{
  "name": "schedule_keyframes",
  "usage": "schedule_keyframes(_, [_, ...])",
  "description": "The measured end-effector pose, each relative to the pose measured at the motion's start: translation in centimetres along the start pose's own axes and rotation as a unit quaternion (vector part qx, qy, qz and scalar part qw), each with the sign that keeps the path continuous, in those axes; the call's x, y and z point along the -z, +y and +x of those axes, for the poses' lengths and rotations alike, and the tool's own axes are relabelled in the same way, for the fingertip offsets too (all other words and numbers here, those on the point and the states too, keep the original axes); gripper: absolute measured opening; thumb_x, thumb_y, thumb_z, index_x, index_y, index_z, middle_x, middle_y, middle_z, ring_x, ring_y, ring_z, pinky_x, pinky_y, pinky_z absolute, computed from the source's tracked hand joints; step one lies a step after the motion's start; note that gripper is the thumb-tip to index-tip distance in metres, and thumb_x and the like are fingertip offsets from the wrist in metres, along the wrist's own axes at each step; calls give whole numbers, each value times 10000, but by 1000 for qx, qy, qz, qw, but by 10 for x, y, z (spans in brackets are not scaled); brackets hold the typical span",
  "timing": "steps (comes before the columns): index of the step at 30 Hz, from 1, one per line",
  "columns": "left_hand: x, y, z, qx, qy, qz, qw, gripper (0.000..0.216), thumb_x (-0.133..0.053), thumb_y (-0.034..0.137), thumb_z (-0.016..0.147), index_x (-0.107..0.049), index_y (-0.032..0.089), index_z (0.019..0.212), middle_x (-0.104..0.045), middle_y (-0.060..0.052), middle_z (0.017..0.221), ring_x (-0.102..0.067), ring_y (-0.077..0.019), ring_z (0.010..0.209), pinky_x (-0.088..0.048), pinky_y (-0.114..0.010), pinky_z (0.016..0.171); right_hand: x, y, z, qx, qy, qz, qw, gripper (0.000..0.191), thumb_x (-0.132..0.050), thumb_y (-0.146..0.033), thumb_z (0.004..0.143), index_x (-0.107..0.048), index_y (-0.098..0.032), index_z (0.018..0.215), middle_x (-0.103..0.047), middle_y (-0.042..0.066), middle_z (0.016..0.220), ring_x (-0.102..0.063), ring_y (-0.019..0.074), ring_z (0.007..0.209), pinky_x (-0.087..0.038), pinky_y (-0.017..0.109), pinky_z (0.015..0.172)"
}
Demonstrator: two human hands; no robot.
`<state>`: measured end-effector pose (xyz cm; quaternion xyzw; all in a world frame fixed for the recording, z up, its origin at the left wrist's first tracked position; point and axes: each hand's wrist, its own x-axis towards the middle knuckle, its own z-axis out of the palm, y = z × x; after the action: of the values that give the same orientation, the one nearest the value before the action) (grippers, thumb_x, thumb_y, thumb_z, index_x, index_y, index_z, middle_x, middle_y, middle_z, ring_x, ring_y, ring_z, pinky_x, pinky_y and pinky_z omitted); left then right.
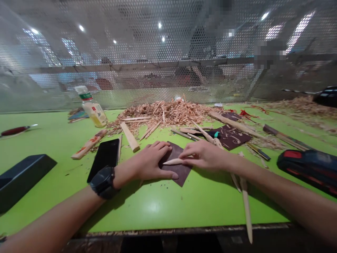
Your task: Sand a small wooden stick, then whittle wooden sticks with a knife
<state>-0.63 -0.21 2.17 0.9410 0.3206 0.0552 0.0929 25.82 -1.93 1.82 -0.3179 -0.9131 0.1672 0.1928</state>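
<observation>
Closest to you, a slim pale wooden stick with a pointed end [246,211] pokes out over the near edge of the lime-green tabletop [158,211], on the right. Looks shaped to me, but no clue if it's finished.

A bit farther in, your left hand [151,160] is spread with the thumb well out, holding down a dark brown square of what looks like sandpaper [184,177]. Your right hand [204,156] pinches a small, pale, tapered wooden piece [172,161], its point to the left over that square, between your left thumb and fingers. Can't tell if it's touching the grit.

I'd call you well past the rough carving: the taper is there, so smoothing is probably what's left. How smooth it is already, too small to tell.

Over on the left there's a black slant-sided box [26,179]; can't see whether anything's in it. Farther back on the left, a clear plastic bottle with a white cap and green band [93,110] has some yellowish liquid at the bottom. Past your hands, far middle, there's a big heap of curly wood shavings [173,110].
</observation>
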Motion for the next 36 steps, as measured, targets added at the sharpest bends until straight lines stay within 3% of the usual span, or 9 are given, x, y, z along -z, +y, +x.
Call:
schedule_keyframes(3, [0,-1,1,-3,3,-1,1000,753,-660,821,856,-657,187,1261,-634,-164,1388,-607,-363,1244,-520,-506,1036,-13,-8,4,44,31,-19,998,217,-656,-288,1043,-848,-219,1118,-815,97,1030,-715,204,893,-495,323,779])
schedule_keyframes(8, [0,0,1,-5,8,-12,1000,871,-649,846,844,-588,198,1424,-622,-159,1430,-593,-366,1287,-494,-516,1081,-5,12,2,-12,47,-91,995,232,-647,-309,1043,-855,-232,1111,-817,105,1014,-713,228,879,-483,342,750])
schedule_keyframes(15, [0,0,1,-3,4,-4,1000,776,-665,823,850,-645,189,1299,-634,-170,1385,-600,-363,1239,-519,-505,1037,-14,-8,3,57,33,-22,998,237,-635,-300,1052,-852,-210,1086,-811,91,1012,-712,202,885,-486,317,771])
schedule_keyframes(20, [-1,0,1,2,7,-6,1000,882,-634,864,839,-593,197,1415,-608,-170,1458,-578,-379,1312,-485,-529,1095,-7,7,3,-9,47,-97,994,255,-628,-318,1055,-853,-205,1100,-811,106,1025,-706,236,890,-466,344,754])
schedule_keyframes(24, [-1,1,1,0,2,-7,1000,867,-640,863,837,-618,170,1358,-618,-182,1442,-586,-379,1292,-489,-532,1087,-5,3,0,17,14,-39,999,225,-660,-291,1037,-849,-200,1116,-810,96,1006,-710,212,878,-478,323,758])
schedule_keyframes(27, [-1,1,1,-5,4,-8,1000,813,-648,842,850,-647,163,1297,-627,-182,1419,-599,-372,1262,-504,-521,1062,-14,-11,2,31,27,-20,999,226,-655,-304,1044,-855,-214,1100,-816,85,1045,-718,209,914,-486,321,789])
schedule_keyframes(33, [-1,1,1,12,3,-7,1000,934,-639,867,834,-577,195,1481,-586,-171,1525,-561,-387,1366,-457,-519,1135,-3,11,2,-62,39,-89,993,254,-646,-331,1046,-858,-222,1134,-821,97,1048,-715,243,931,-480,351,782])
schedule_keyframes(36, [0,3,1,24,-2,3,1000,950,-647,872,823,-588,190,1482,-567,-176,1565,-541,-409,1407,-427,-535,1167,1,11,-1,-37,10,-47,998,243,-661,-321,1037,-858,-214,1130,-819,89,1014,-710,221,887,-480,330,766])
